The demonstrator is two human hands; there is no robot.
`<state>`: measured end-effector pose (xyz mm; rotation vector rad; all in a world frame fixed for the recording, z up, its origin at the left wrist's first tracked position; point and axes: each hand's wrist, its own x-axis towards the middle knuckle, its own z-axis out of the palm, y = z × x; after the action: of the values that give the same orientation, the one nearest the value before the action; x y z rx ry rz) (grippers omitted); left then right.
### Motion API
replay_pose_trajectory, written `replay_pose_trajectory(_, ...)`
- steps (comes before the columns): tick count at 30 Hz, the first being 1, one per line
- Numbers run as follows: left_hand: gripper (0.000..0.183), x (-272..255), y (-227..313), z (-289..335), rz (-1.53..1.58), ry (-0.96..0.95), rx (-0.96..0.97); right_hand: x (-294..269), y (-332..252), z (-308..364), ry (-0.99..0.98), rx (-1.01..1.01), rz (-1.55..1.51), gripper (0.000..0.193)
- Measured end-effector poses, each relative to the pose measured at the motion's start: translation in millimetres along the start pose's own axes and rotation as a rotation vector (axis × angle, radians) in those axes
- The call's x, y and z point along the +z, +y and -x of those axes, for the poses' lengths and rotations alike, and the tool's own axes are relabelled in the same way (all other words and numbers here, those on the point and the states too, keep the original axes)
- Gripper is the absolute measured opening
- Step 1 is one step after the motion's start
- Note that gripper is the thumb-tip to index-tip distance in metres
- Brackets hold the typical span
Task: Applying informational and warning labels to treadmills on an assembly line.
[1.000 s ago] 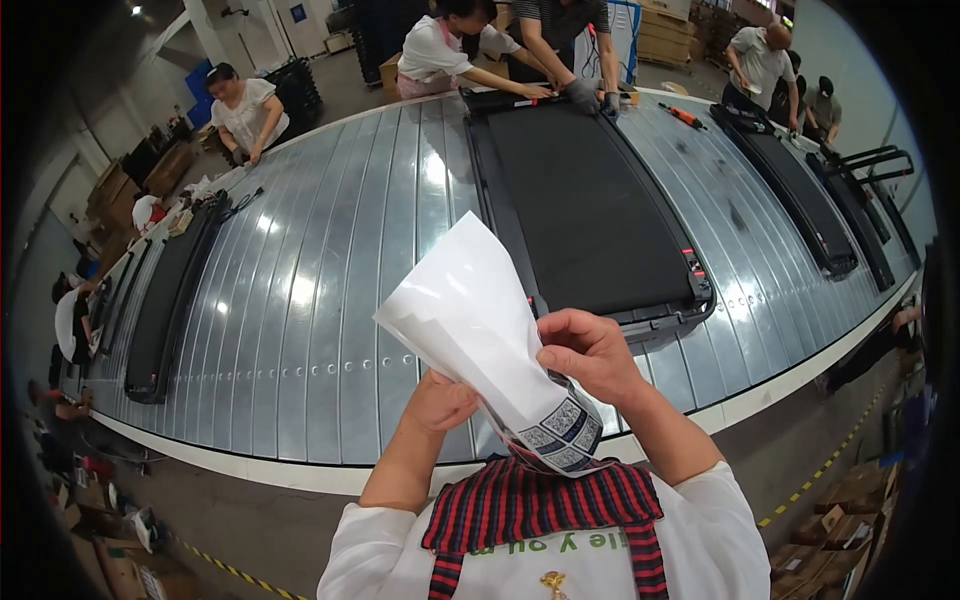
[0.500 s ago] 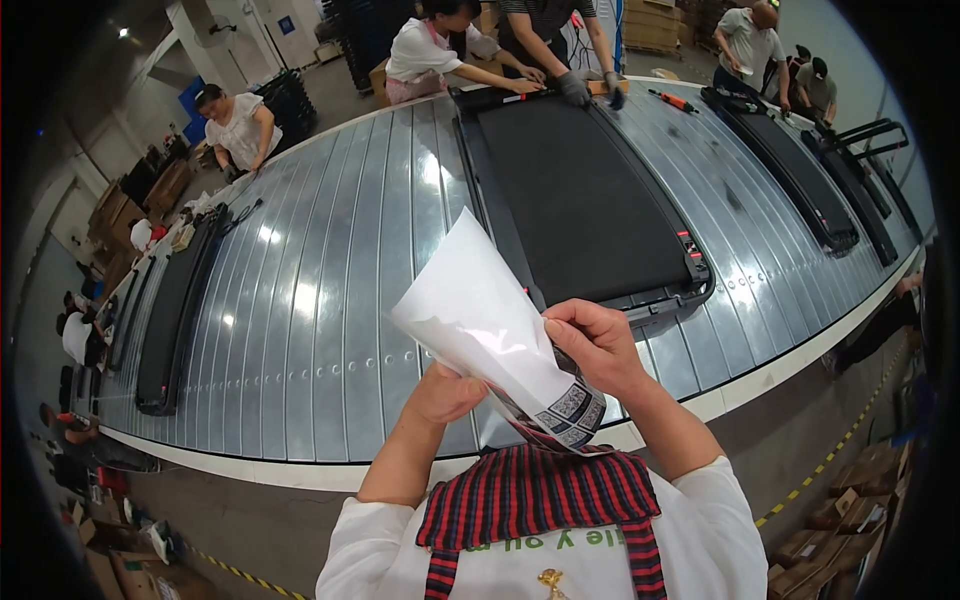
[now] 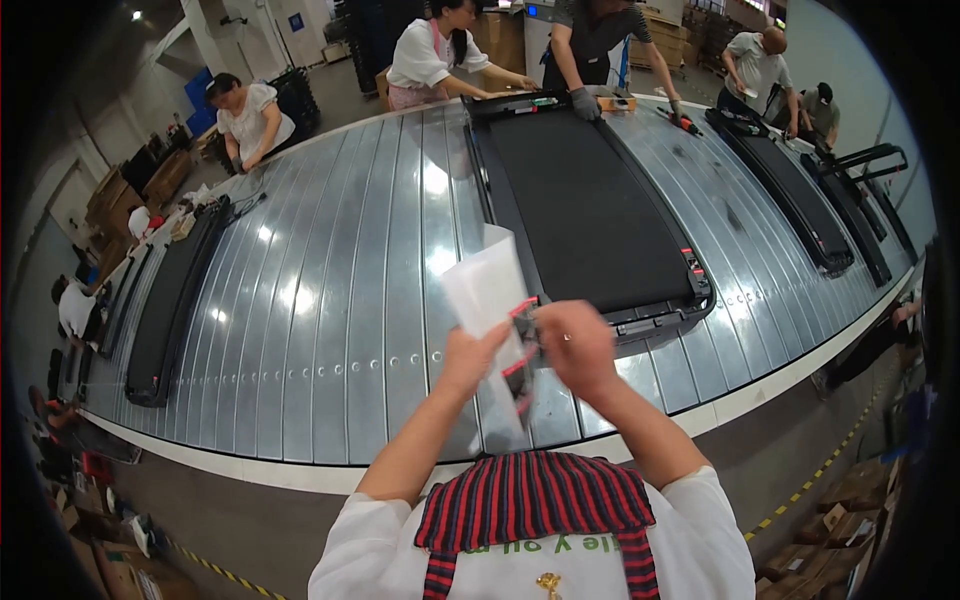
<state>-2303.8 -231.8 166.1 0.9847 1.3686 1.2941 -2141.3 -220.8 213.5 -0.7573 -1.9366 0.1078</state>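
Observation:
A curled white sheet of labels (image 3: 482, 285), its printed side dark with red marks, is held upright over the near part of the metal table. My left hand (image 3: 468, 357) is closed on its left side, thumb on the white back. At the printed edge, my right hand (image 3: 578, 345) is curled with its fingertips against the sheet; motion blurs it, and whether a single label is between the fingers does not show. Just beyond the hands lies a black walking-pad treadmill (image 3: 595, 205), with red marks at its near right corner.
Slatted metal table (image 3: 330, 250) spans the view. Another treadmill (image 3: 178, 305) lies left, others (image 3: 780, 185) right. Co-workers (image 3: 430, 60) stand along the far side; one gloved hand (image 3: 583, 103) rests by the middle treadmill, another at an orange-black power tool (image 3: 685, 122). Cardboard boxes (image 3: 850, 490) stand lower right.
The sheet has turned more edge-on and narrower, and my left hand has moved up and slightly right. My right hand has shifted slightly left. Across the table, a gloved hand has reached the power tool.

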Motion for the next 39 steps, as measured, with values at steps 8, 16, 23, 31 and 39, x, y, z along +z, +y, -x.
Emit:
replay_pose_trajectory(8,0.029,-7.0,10.7,-14.8,-0.088,-0.221,0.17,2.4,-12.0,-7.6,-0.224,-0.03,-0.055,0.011)
replay_pose_trajectory(16,0.032,-20.3,-3.6,-19.4,-0.369,-0.365,0.308,21.9,-17.2,-9.2,-0.293,-0.021,-0.007,0.012)
replay_pose_trajectory(23,0.033,-33.2,2.7,-13.6,-0.296,-0.342,0.265,31.6,-26.1,-4.3,-0.327,-0.095,0.095,0.014)
replay_pose_trajectory(31,0.029,-60.6,-16.5,-25.7,-0.434,-0.191,0.234,8.3,-26.5,-11.7,-0.272,0.245,-0.321,0.01)
replay_pose_trajectory(39,0.029,-114.2,15.9,-25.3,-0.393,-0.712,-0.148,-28.9,35.3,-18.2,-0.02,0.791,-0.713,0.004)
